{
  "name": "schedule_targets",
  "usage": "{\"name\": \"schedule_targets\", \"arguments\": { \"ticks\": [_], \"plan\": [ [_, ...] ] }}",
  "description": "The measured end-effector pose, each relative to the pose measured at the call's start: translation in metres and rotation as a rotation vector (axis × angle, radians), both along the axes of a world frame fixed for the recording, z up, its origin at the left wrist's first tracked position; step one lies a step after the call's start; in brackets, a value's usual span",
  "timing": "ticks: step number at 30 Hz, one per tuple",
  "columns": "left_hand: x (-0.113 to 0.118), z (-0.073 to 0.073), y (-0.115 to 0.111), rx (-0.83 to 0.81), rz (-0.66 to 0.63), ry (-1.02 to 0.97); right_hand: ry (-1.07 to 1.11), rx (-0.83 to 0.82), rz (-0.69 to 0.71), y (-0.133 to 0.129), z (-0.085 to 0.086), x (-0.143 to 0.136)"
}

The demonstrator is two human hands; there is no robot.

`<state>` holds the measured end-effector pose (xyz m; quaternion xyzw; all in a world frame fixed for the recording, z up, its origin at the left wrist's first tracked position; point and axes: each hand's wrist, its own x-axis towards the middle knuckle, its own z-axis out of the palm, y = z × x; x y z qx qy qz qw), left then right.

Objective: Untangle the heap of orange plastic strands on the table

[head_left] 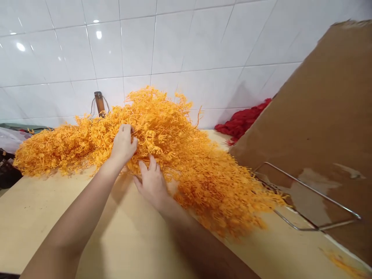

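Note:
A big heap of orange flower sprays point(203, 174), fine-stemmed and bushy, lies across the pale wooden table point(130, 232). My left hand point(124, 143) is at the middle of the heap, fingers curled into the sprays and partly hidden by them. Lower and to its right, my right hand point(152, 180) touches the near edge of the heap, thumb and fingers apart, some fingertips among the stems. Above both hands the sprays rise in a tall clump. Whether they are dried or artificial I cannot tell.
A large cardboard sheet or box side point(325, 116) leans at the right, with a bent metal wire frame point(314, 190) before it. Red material point(244, 120) lies behind, against the white tiled wall point(203, 42). A brown-handled object point(99, 104) stands behind the heap. Dark items point(8, 170) sit far left.

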<state>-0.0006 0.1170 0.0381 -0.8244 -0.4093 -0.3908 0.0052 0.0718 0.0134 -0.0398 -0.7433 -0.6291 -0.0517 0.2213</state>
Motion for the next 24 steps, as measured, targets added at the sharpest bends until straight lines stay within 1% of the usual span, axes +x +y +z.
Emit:
{"name": "schedule_targets", "arguments": {
  "ticks": [2,4,6,7,10,12,14,17,18,19,20,21,22,23,24],
  "plan": [
    [-0.017,-0.015,-0.010,-0.018,-0.057,0.016,-0.016,0.005,-0.016,0.009,0.003,0.005],
    [-0.034,-0.031,-0.018,-0.044,-0.149,0.062,-0.013,-0.024,-0.015,0.024,0.005,0.012],
    [-0.046,-0.044,-0.024,-0.094,-0.212,0.123,0.024,-0.156,-0.013,0.044,0.005,0.018],
    [-0.049,-0.048,-0.025,-0.132,-0.213,0.153,0.034,-0.225,-0.018,0.054,0.005,0.022],
    [-0.048,-0.057,-0.021,-0.230,-0.132,0.230,0.009,-0.286,0.017,0.082,0.003,0.030],
    [-0.042,-0.062,-0.013,-0.239,-0.071,0.284,-0.016,-0.302,0.056,0.092,0.003,0.033],
    [-0.036,-0.070,-0.004,-0.228,-0.010,0.342,-0.032,-0.331,0.078,0.092,0.003,0.034],
    [-0.030,-0.084,0.005,-0.227,0.052,0.412,-0.057,-0.363,0.120,0.074,0.010,0.042],
    [-0.029,-0.089,0.006,-0.234,0.069,0.419,-0.073,-0.366,0.157,0.063,0.016,0.046],
    [-0.027,-0.092,0.006,-0.242,0.082,0.420,-0.121,-0.406,0.249,0.052,0.023,0.052],
    [-0.026,-0.095,0.005,-0.248,0.096,0.417,-0.154,-0.481,0.383,0.040,0.033,0.057],
    [-0.024,-0.097,0.004,-0.249,0.108,0.411,-0.119,-0.518,0.502,0.029,0.045,0.062],
    [-0.022,-0.099,0.003,-0.248,0.114,0.409,-0.065,-0.522,0.557,0.019,0.060,0.067],
    [-0.020,-0.099,0.001,-0.241,0.116,0.409,-0.007,-0.442,0.577,0.012,0.078,0.070],
    [-0.019,-0.099,0.001,-0.236,0.112,0.410,0.058,-0.243,0.546,0.008,0.098,0.071]
  ]
}}
